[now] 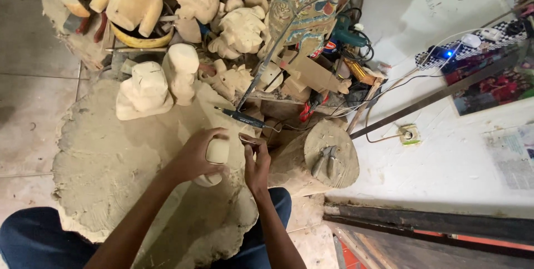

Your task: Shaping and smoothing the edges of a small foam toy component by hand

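Left hand [196, 155] wrapped around a pale wooden block [216, 155], held above the sawdust-covered mat [105, 163]. Right hand [257, 166] pinched on a thin carving tool [248, 140] touching the block's edge. Beyond, heaped unfinished carvings [189, 30]; pliers [327, 160] lying on a round stump [328, 158].

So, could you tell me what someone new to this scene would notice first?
Probably the heap of pale carved wooden figures at the top, with a painted, patterned carving rising among them. Below it, the left hand grips a small pale wooden piece while the right hand holds a thin tool against it. To the right, pliers lie on a round log stump.
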